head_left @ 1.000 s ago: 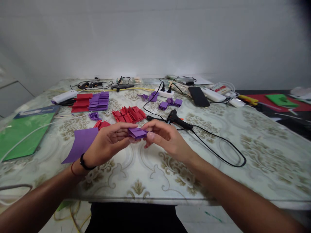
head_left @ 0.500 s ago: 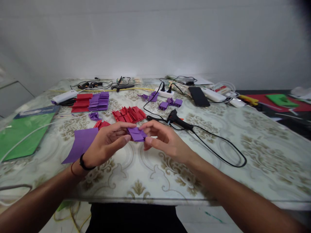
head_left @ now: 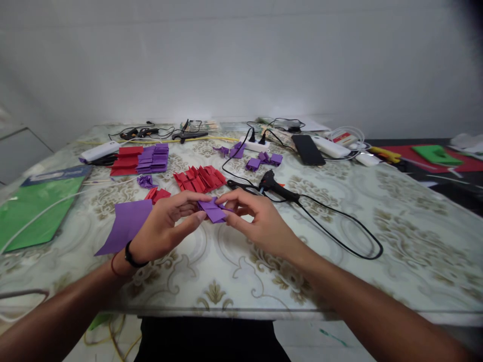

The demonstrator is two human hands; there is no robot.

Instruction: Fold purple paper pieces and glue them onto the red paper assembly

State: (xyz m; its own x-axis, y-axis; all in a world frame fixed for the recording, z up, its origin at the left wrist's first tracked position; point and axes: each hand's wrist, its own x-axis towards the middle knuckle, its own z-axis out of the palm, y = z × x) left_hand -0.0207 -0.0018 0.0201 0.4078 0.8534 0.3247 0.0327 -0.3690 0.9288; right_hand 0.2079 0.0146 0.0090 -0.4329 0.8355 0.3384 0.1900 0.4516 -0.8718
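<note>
A small folded piece of purple paper (head_left: 213, 210) is held between both hands just above the table's middle. My left hand (head_left: 171, 221) pinches its left side between thumb and fingers. On its right side, my right hand (head_left: 260, 218) grips it with thumb and fingertips. Beside my left wrist lies a flat purple sheet (head_left: 126, 223). Folded red paper pieces (head_left: 199, 178) stand in a row just beyond the hands, with smaller red scraps (head_left: 157, 194) to their left. A crumpled purple paper (head_left: 146, 181) lies behind those scraps.
A black glue gun (head_left: 279, 187) with a looping cord rests right of my right hand. Red folded pieces (head_left: 126, 161) and purple ones (head_left: 153, 158) lie at the back left. A white power strip (head_left: 256, 145) and a phone (head_left: 308, 150) are farther back. A green paper pack (head_left: 41, 211) is at left.
The purple paper has turned a little between my fingers, its lower edge now pointing more toward me. My right hand's fingers have shifted slightly. Other things stay in place.
</note>
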